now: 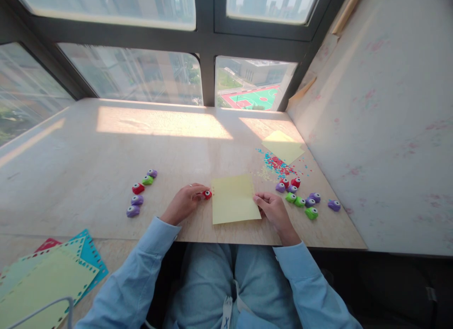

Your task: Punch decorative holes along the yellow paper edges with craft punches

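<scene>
A square sheet of yellow paper (235, 200) lies in front of me, with a few small holes along its upper left edge. My right hand (273, 211) pinches the sheet's right edge between thumb and fingers. At the left edge, my left hand (187, 202) grips a small red craft punch (206, 194) with a round eye-like button. The punch is right beside the paper; whether its jaw is over the edge I cannot tell.
Several purple, green and red punches stand left (138, 188) and right (300, 202). Behind the right group are red and blue paper bits (278, 164) and yellow sheets (283, 145). Coloured sheets with punched edges (53, 277) lie lower left. A wall (389, 130) bounds the right side.
</scene>
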### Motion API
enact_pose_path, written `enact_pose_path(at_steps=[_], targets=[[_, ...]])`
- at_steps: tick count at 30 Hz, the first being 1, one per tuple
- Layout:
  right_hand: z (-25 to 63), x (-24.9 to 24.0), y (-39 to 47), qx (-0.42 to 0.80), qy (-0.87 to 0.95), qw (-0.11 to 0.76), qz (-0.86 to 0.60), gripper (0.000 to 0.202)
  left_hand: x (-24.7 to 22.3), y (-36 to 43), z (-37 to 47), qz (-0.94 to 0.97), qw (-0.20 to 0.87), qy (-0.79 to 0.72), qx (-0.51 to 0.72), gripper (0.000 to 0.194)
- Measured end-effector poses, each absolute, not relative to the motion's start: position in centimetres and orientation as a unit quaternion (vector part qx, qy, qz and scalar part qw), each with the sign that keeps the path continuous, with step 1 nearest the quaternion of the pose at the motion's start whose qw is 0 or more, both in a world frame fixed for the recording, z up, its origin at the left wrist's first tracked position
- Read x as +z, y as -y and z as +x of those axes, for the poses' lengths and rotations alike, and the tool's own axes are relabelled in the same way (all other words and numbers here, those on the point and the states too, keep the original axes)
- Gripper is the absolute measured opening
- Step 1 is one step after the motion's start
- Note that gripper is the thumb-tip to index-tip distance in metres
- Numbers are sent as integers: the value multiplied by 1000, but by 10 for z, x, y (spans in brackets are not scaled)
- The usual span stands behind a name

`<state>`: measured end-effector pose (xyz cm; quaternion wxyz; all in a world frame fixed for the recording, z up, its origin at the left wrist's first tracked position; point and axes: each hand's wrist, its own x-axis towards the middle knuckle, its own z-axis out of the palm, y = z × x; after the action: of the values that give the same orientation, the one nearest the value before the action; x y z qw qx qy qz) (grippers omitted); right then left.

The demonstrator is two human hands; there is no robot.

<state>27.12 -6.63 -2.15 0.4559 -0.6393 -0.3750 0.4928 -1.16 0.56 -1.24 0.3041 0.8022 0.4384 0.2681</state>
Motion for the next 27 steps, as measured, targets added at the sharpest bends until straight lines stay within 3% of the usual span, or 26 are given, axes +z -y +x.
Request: enact_pose_path(at_steps=[27], targets=[[272, -22, 66, 491, 380, 452, -640, 42, -10, -6, -13, 789, 330, -440, 274, 27]])
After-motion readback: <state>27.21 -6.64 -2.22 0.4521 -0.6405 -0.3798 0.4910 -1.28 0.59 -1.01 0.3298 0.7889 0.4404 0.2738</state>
